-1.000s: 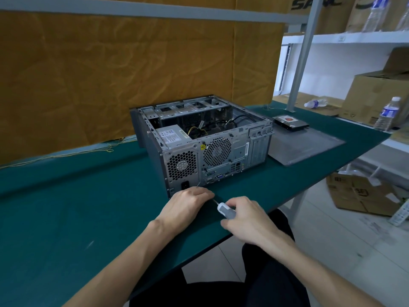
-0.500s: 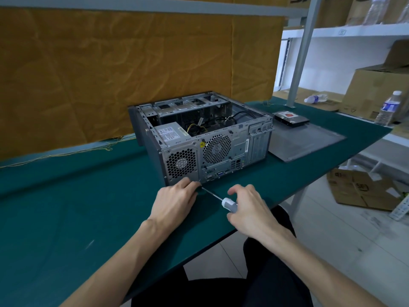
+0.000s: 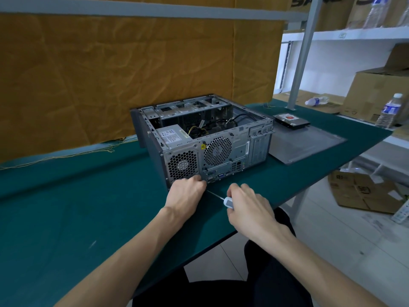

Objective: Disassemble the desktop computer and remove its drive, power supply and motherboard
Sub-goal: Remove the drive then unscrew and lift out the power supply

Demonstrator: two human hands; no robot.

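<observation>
Head view: screwdriver [image 3: 228, 202] work at the rear panel of the desktop computer [image 3: 205, 140] is shown, on the green table [image 3: 66, 207]. The case lies with its side panel [image 3: 307, 145] off and set down to its right; the drive [image 3: 291, 121] already rests on that panel, well apart from the chassis. The power supply [image 3: 172, 135] is seen seated in the near left corner, and the motherboard is largely hidden under cables. The screwdriver handle is gripped by the curled fingers of the right hand [image 3: 250, 207], its shaft aimed at the panel's lower edge. The tip is steadied there by the left hand [image 3: 186, 193], whose fingertips are bent against the panel beside the power-supply grille; whether the shaft or a screw is pinched cannot be told.

The step in hand is judged to be loosening a power-supply screw. Next, the tip must be kept seated squarely while the handle is turned.

Compared with a second earlier, both hands have been brought forward to the panel, and the shaft has been exposed.
</observation>
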